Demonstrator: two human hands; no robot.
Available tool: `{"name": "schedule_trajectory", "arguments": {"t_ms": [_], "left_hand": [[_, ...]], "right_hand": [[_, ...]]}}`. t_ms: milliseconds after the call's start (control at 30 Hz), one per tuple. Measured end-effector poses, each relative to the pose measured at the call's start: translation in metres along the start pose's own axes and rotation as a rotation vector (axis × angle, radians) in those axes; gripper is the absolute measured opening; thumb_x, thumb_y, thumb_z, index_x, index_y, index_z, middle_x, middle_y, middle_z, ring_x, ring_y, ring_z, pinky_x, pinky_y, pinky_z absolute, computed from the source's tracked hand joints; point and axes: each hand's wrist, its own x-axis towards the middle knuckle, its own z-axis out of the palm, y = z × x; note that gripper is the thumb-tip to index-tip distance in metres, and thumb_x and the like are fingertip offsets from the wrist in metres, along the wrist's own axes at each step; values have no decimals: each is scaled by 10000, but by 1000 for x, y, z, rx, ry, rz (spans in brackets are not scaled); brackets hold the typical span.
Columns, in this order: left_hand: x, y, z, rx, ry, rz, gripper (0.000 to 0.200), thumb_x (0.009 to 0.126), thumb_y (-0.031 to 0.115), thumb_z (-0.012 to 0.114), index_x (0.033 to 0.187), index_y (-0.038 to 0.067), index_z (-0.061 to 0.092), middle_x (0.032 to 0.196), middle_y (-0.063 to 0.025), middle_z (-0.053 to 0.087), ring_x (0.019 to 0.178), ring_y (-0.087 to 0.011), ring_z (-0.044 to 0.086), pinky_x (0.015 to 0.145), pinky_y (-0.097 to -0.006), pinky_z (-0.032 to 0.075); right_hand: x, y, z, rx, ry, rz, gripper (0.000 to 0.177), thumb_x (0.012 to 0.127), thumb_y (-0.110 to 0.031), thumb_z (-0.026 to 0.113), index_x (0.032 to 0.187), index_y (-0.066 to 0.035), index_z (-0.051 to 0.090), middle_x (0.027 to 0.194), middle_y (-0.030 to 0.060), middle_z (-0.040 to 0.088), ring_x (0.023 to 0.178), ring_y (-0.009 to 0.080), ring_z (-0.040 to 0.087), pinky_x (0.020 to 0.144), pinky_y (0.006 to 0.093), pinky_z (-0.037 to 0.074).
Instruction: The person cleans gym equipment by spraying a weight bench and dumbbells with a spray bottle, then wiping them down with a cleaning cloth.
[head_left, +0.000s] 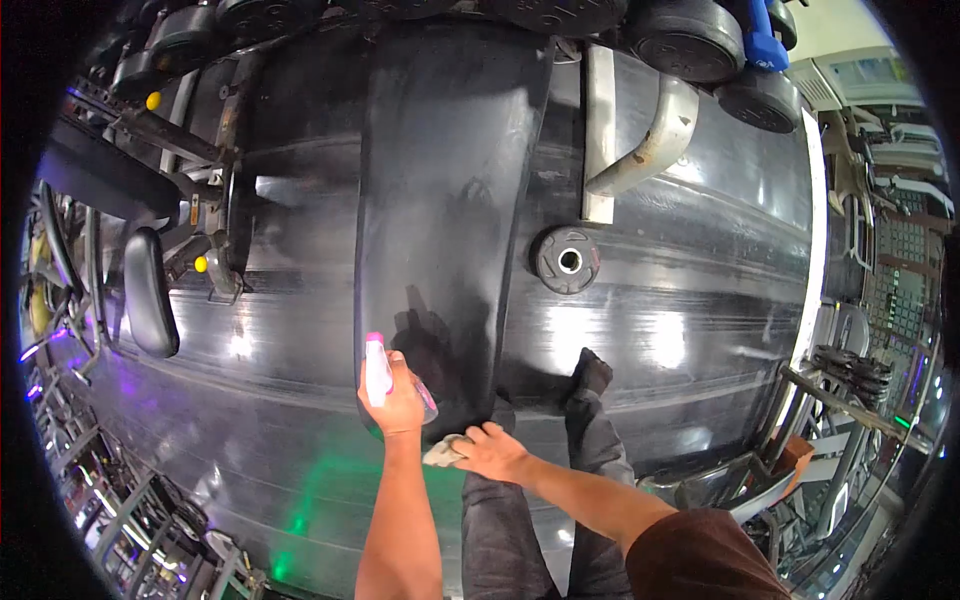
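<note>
My left hand (398, 406) is wrapped round a spray bottle (377, 372) with a white and pink head, held above the near end of a black padded bench (440, 200). Part of the bottle's clear body shows beside my fingers. Just to the right, my right hand (491, 452) grips a pale, crumpled cloth (444, 453) at the bench's near edge. Dark shadows of the hand and bottle fall on the bench pad.
A round weight plate (567, 260) lies on the black floor to the right, near a bent metal frame (655, 140). Dumbbells (687, 40) line the far side, a blue dumbbell (764, 45) among them. Another bench with a small black pad (152, 292) stands left.
</note>
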Motion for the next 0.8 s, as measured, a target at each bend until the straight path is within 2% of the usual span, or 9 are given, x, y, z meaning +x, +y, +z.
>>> {"name": "schedule_trajectory", "arguments": {"t_ms": [100,133,167,200,300,500,567,700,800], "left_hand": [[-3,3,4,28,32,3,113,940,98,642,918,-6,605,617,-37,579,507,-124,549,502,-288,454],[-5,3,5,30,44,5,115,928,94,653,899,-8,609,610,-40,581,507,-125,553,496,-281,443],[-6,2,6,39,55,14,121,935,99,654,907,-10,609,624,-35,581,520,-121,553,499,-284,448],[-7,2,8,10,67,8,120,937,100,654,908,-8,609,630,-33,581,524,-119,552,502,-286,452],[-11,1,8,-42,68,7,107,964,113,621,994,15,589,664,-21,572,568,-110,546,558,-283,467],[-25,-9,14,61,128,84,116,945,106,653,906,15,593,690,-17,576,558,-114,556,530,-285,449],[-35,3,35,131,168,167,133,949,126,654,909,14,594,692,-25,586,561,-110,550,522,-284,445],[-47,1,62,530,134,246,203,951,174,678,934,-8,589,712,-26,588,639,-167,562,620,-326,472],[-73,26,92,579,109,294,209,957,182,677,948,-10,593,741,-32,588,667,-168,552,654,-325,468]], "right_hand": [[-43,36,2,-13,-328,375,229,920,-223,545,1049,-142,717,1146,83,656,1061,272,623,859,424,491],[-62,67,-1,122,-496,740,295,930,-227,535,1128,-61,677,1133,149,686,1060,289,660,908,438,504],[-87,96,-16,193,-442,1111,338,921,-222,560,1206,-52,628,1174,147,650,1104,295,631,885,434,517],[-134,127,-1,-143,-606,962,395,898,-214,611,1278,-107,598,1277,142,568,1160,326,593,855,444,533],[-225,196,-26,105,-439,1351,497,863,-185,644,1351,-215,561,1377,126,461,1229,371,551,978,494,519],[-295,246,-93,212,-489,1372,520,865,-194,597,1381,-228,549,1393,163,467,1257,368,546,1027,458,504],[-313,247,-67,196,-298,1286,454,844,-164,564,1295,-201,608,1381,208,527,1206,416,566,1034,471,483],[-324,216,-9,410,-57,1005,382,895,-238,581,1274,-203,607,1214,236,628,1221,430,542,1043,473,475],[-312,170,-73,766,-99,988,392,886,-317,676,1267,-231,638,1286,232,545,1199,436,546,1022,470,473]]}}
